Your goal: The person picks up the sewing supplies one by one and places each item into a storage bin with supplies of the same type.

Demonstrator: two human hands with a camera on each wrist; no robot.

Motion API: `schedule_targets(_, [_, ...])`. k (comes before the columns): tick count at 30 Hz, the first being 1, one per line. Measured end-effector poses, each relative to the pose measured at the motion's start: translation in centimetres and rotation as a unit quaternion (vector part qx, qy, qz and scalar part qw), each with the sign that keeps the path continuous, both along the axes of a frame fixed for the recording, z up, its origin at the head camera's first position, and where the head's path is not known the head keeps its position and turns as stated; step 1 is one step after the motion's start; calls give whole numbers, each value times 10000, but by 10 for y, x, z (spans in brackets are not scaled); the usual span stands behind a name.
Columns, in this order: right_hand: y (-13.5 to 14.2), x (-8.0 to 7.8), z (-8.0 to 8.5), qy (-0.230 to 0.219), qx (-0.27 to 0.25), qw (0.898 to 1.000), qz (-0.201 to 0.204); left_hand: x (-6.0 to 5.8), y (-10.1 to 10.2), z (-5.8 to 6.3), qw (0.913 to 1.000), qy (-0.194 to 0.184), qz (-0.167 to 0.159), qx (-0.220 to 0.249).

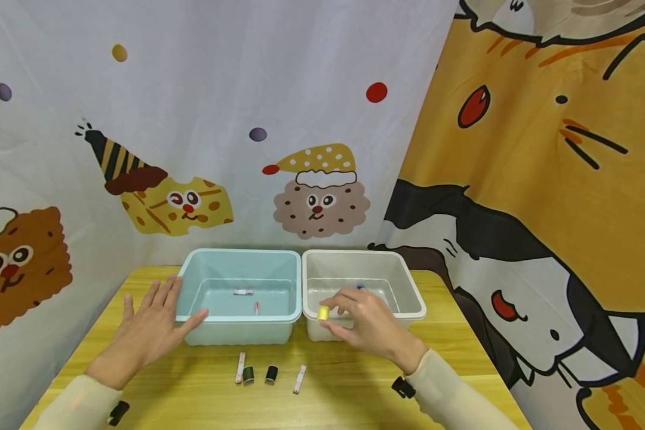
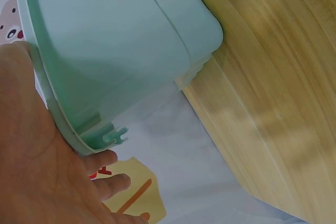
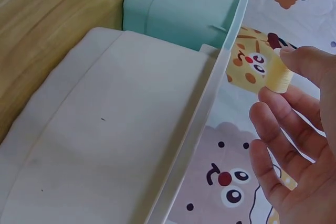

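1. The yellow spool (image 1: 323,312) is in the right hand (image 1: 369,323). The thumb and a finger pinch it, one on each side.
2. In the right wrist view, the other fingers of that hand are a bit bent and spread apart from the spool.
3. The spool is up in the air, above the front rim of the white bin (image 1: 322,332), near that bin's left corner. It does not touch the rim.
4. The left hand (image 1: 149,321) is well apart from the spool, with the blue bin (image 1: 236,333) in between. Its fingers are spread and quite straight.
5. That hand lies against the blue bin's rim at the front left corner, with the thumb out over the front edge.
6. The two bins sit side by side on the wood table (image 1: 435,373), the blue one on the left.
7. In the blue bin lie a white strip (image 1: 243,292) and a small red and white thing (image 1: 256,307). In the white bin there is a bit of something blue (image 1: 361,287), too small to tell what.
8. On the table in front of the blue bin are a green spool (image 1: 248,375) and a black spool (image 1: 271,374). A long strip (image 1: 240,367) is just beside the green spool.
9. One more strip (image 1: 300,380) lies to the right of the black spool, below the yellow spool and the right hand in the head view.
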State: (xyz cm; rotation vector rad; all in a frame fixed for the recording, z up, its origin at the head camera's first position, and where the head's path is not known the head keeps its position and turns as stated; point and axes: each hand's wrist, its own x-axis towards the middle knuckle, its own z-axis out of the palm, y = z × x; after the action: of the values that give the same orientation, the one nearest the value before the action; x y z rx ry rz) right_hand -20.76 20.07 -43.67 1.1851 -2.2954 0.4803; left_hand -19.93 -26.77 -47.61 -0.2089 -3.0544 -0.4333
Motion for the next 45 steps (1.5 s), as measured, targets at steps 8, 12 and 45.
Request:
schedule_targets(8, [4,-9,7,-100,-113,9998,-90,0,0,1,10000,-13,-39,10])
schedule_targets(12, [6,-12,11,-185,-133,9997,-101,0,0,0,10000,-11,-29,21])
schedule_targets(45, [16,-56,42,-902,-76,9956,-246,1,0,0,9999,-90,-29,59])
